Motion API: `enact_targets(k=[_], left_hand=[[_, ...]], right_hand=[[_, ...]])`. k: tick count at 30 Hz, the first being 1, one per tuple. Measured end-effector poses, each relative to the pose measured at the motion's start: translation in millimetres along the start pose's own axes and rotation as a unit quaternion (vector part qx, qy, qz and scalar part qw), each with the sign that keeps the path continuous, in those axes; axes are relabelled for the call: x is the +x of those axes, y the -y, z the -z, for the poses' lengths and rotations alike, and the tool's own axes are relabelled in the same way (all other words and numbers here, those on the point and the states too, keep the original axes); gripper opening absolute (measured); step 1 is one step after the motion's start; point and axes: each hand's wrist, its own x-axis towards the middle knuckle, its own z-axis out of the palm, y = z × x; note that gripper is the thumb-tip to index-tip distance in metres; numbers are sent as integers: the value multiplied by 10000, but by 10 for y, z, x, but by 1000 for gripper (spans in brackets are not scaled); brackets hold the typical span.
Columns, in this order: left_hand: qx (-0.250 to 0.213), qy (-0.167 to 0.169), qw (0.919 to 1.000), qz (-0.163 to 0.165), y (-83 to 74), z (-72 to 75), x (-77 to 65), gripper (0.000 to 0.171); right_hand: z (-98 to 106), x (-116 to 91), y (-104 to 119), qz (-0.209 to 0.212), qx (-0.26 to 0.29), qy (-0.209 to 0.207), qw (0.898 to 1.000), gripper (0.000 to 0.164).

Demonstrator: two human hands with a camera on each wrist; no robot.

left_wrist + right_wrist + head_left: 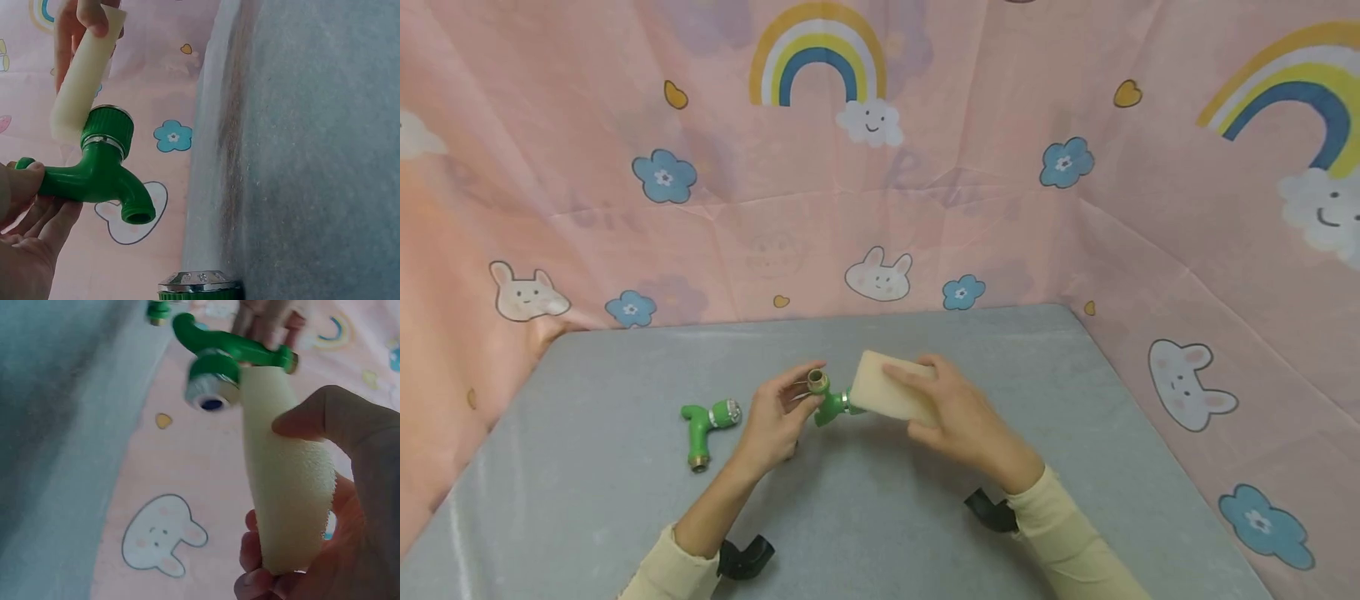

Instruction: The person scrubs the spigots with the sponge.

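Near the middle of the head view, my left hand (777,419) pinches a green faucet (94,178) by its threaded inlet end, with the spout tilted down. A cream sponge (891,386) is gripped in my right hand (958,412), thumb on one face and fingers on the other. One end of the sponge (284,469) touches or nearly touches the faucet body beside its round knob. Both are held up off the table. A second green faucet (700,433) lies on the table to the left of my left hand.
A grey cloth-covered table (865,533) lies below the hands. Behind it and at the sides hangs a pink curtain (985,225) printed with rainbows, rabbits and flowers. Black curved mounts (747,557) stick out at both wrists.
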Motion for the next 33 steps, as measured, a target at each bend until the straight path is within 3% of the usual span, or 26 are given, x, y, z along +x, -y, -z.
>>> enact_targets(k=[4,11,17,21,27,33], left_hand=[[56,-216,9988,432,0,12,7,39],[737,44,9972,66,28,25,-3,35],[1093,443,9926,276,38,0,-10,35],[1061,637,9912,468,38,-5,-10,36],[937,669,9912,656,33,0,-3,38],[488,729,9919,915,47,21,20,36]], right_hand=[[86,-4,-49,-169,478,72,9987,74],[2,29,14,447,901,143,9948,73],[-124,36,42,550,1107,164,9922,74],[-185,38,29,543,1002,176,9933,74],[-200,46,21,397,912,255,9947,74],[-165,64,-43,223,891,369,9951,73]])
